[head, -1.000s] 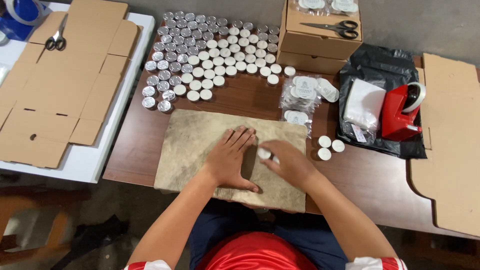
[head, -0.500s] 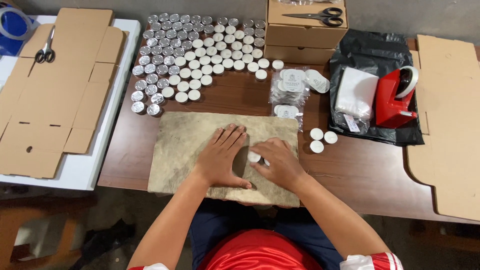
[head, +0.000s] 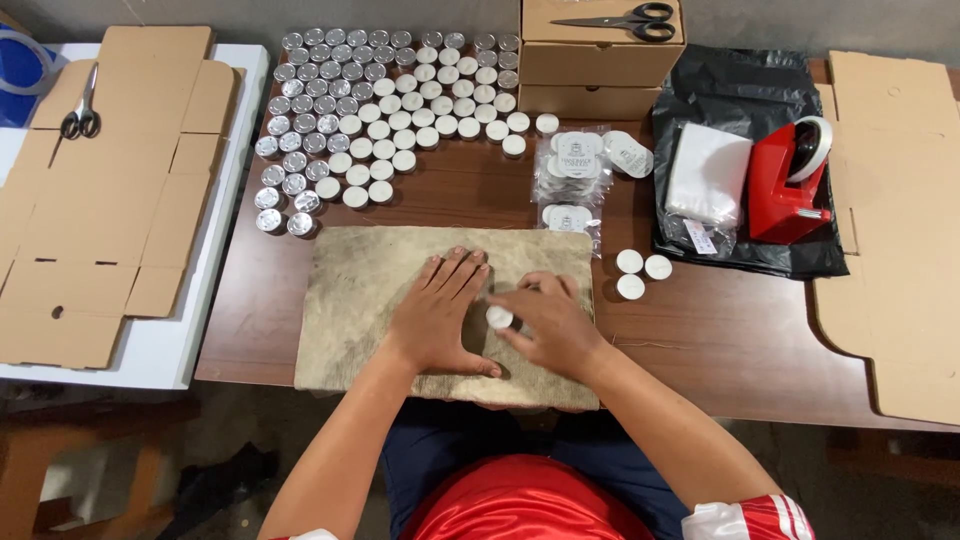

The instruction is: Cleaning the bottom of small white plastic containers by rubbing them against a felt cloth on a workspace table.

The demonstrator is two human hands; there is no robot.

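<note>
Right hand (head: 548, 325) grip pinches a tealight (head: 498, 318); left hand (head: 438, 312) lies flat, open beside it.

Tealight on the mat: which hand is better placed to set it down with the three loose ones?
Right. The right hand already pinches the tealight and is nearer the three loose tealights. The left hand lies flat on the mat.

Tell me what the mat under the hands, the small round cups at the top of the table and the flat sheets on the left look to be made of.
Mat: probably worn stone-patterned board or stiff cloth, matte, mottled beige with frayed edges. Cups: thin shiny metal, silvery rims, many with a white, wax-like fill. Flat sheets: plain brown cardboard, matte, die-cut with fold lines.
</note>
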